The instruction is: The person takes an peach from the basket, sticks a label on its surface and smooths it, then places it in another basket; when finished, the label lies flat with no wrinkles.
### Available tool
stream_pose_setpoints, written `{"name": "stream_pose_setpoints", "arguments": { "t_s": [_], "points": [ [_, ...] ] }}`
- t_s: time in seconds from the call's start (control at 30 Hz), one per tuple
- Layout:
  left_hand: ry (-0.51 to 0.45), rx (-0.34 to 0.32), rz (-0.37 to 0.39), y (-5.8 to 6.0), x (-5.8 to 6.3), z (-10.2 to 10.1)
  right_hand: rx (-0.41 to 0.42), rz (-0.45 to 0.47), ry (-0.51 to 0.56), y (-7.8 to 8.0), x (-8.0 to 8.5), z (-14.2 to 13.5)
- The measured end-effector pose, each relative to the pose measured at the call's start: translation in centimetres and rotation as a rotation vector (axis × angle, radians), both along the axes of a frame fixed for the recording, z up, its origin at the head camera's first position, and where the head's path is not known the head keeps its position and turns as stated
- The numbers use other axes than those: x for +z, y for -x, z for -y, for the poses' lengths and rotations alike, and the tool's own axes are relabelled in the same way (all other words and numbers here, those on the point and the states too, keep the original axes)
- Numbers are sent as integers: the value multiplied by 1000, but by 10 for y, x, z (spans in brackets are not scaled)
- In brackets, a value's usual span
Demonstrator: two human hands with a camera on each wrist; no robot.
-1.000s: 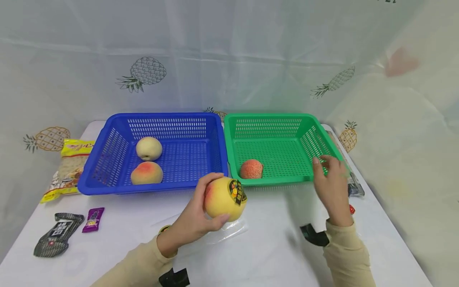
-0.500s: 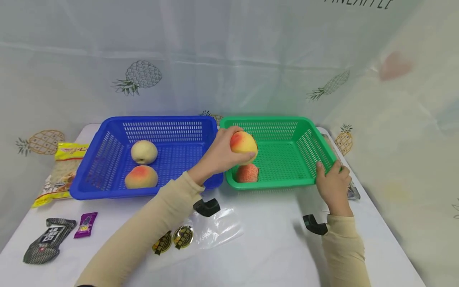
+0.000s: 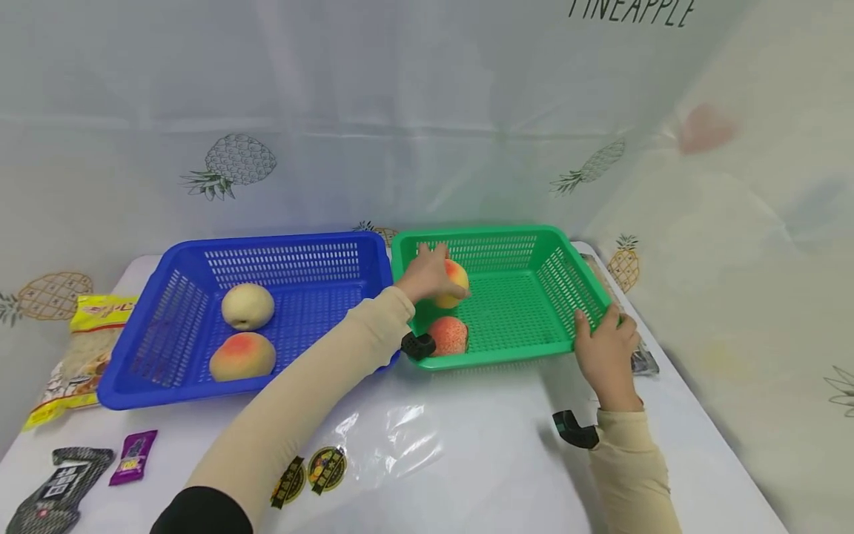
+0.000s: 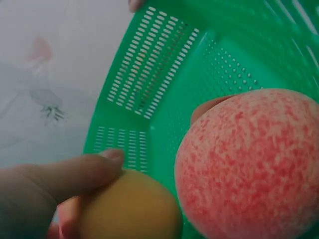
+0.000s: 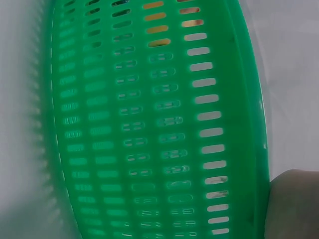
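Note:
My left hand [image 3: 427, 276] holds a yellow peach with a red blush [image 3: 457, 283] low inside the left part of the green basket [image 3: 514, 315]. In the left wrist view, the thumb lies along the yellow peach [image 4: 132, 209]. Just in front of it in the basket sits a pinkish-red speckled peach [image 3: 448, 336], large in the left wrist view [image 4: 249, 164]. At the basket's front right corner, my right hand [image 3: 607, 360] grips the rim. The right wrist view shows the slotted basket wall [image 5: 229, 114] and part of a finger against its rim.
Left of the green basket stands a blue basket [image 3: 320, 297] holding a pale peach [image 3: 247, 306] and a blushed peach [image 3: 242, 356]. Clear plastic packaging with round black-and-gold stickers [image 3: 327, 469] lies in front. Left are a yellow food bag [image 3: 83, 348], a purple packet [image 3: 133, 457] and a dark packet [image 3: 56, 489].
My left hand has carried the yellow peach from in front of the baskets forward and down into the green one. My right hand has come onto the green rim. The head view has shifted.

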State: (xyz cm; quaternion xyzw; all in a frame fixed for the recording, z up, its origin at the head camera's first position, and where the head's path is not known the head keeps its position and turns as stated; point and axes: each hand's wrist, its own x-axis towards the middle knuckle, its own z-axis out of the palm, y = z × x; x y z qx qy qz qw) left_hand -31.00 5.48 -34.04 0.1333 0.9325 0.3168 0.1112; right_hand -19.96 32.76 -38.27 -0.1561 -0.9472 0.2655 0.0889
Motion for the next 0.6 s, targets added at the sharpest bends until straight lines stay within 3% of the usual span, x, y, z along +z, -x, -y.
{"name": "stream_pose_setpoints", "arguments": {
  "t_s": [0.17, 0.43, 0.6],
  "points": [
    [86, 13, 19, 1, -7, -2, 9, 1, 3, -3, 1, 1],
    [260, -66, 9, -2, -10, -5, 4, -4, 3, -3, 2, 1],
    [315, -94, 2, -4, -11, -6, 1, -17, 8, 0, -1, 0]
  ]
}}
